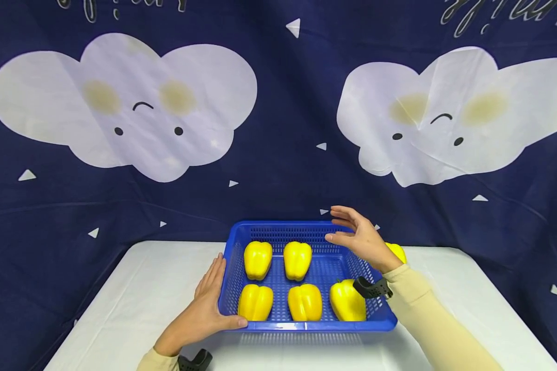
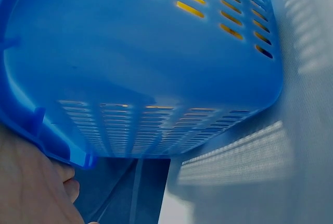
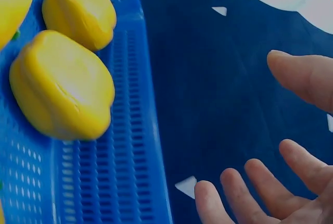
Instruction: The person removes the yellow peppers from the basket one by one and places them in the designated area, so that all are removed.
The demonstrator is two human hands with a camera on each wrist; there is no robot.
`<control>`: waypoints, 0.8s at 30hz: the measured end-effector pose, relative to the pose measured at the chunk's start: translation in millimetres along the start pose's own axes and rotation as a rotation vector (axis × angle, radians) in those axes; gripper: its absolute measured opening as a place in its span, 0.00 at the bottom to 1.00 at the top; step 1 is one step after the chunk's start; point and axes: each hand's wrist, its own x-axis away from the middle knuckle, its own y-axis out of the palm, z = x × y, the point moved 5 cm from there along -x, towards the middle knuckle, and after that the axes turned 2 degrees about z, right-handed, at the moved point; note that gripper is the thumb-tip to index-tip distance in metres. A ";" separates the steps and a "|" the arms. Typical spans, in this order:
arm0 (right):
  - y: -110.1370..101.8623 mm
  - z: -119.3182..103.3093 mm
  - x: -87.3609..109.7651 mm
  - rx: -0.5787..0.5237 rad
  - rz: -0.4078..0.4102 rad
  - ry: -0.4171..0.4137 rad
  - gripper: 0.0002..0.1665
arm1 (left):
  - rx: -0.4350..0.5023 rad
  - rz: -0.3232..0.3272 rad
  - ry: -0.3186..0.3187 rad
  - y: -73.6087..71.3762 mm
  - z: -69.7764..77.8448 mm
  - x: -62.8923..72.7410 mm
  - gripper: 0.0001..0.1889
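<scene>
A blue plastic basket [image 1: 306, 325] with slotted walls stands on the table. Several yellow bell peppers [image 1: 297, 261] lie inside in two rows, two of them at the back. My left hand [image 1: 209, 304] rests at the basket's front left corner, straight fingers along the outer left wall and thumb on the front rim. In the left wrist view, that hand [image 2: 31, 187] shows beneath the rim. Over the basket's back right part, my right hand [image 1: 359, 239] holds nothing, its fingers spread apart from the thumb. The right wrist view shows the same empty hand [image 3: 281, 193] beside the peppers [image 3: 62, 86].
Another yellow bell pepper [image 1: 397, 252] lies outside the basket on the right, partly hidden by my right wrist. A white cloth covers the table [image 1: 167, 273]. Close behind the table hangs a dark blue curtain [image 1: 288, 154] with printed clouds.
</scene>
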 end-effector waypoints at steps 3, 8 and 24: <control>11.1 4.9 -5.7 -0.013 -0.019 0.027 0.45 | 0.002 0.004 0.006 1.0 -0.2 -0.5 0.71; 28.0 15.3 -13.8 -0.065 -0.048 0.130 0.46 | -0.003 0.008 0.015 0.8 0.4 -1.7 0.71; 67.2 42.8 -20.6 0.044 -0.079 0.394 0.45 | -0.001 0.015 0.033 -1.0 1.8 -0.1 0.70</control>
